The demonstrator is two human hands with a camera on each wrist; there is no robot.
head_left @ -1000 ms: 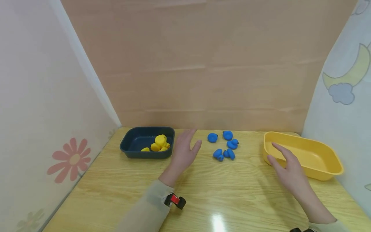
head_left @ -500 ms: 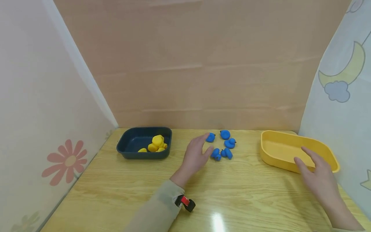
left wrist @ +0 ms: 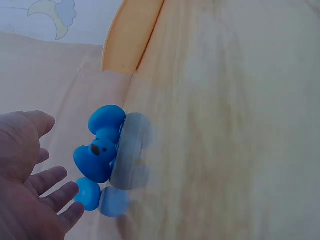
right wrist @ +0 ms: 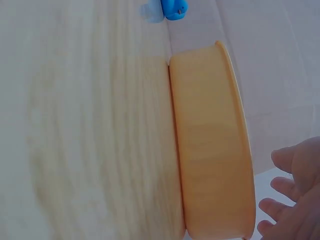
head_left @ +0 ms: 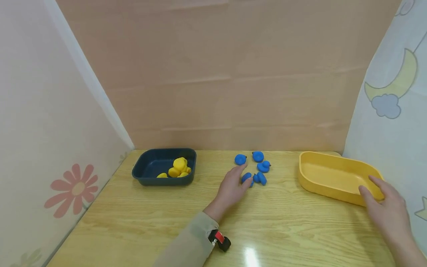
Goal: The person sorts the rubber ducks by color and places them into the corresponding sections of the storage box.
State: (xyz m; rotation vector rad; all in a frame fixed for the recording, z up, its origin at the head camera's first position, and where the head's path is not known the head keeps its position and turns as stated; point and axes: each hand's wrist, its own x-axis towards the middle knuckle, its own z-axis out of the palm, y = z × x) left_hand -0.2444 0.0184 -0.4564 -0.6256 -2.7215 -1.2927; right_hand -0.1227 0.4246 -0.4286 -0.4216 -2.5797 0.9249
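Several blue rubber ducks lie in a loose cluster near the middle of the table. My left hand (head_left: 232, 187) is at the cluster's left side with thumb and fingers spread, partly covering the nearest blue duck (head_left: 246, 177). In the left wrist view the fingers (left wrist: 52, 180) hold nothing, and a blue duck (left wrist: 95, 161) faces the camera beside them. On the right, my right hand (head_left: 388, 207) hovers by the near right end of a yellow bin (head_left: 333, 189), its fingers apart and holding nothing. From the right wrist, the yellow bin (right wrist: 212, 145) stands just left of the fingertips.
A dark blue bin (head_left: 150, 181) at the back left holds several yellow rubber ducks (head_left: 180, 164). A brown paper-like wall (head_left: 213, 92) rises behind the table (head_left: 283, 230). Patterned white panels (head_left: 400, 129) close off both sides.
My left hand has moved right, from beside the dark blue bin to the blue ducks. My right hand has shifted right along the yellow bin. The view has turned slightly.
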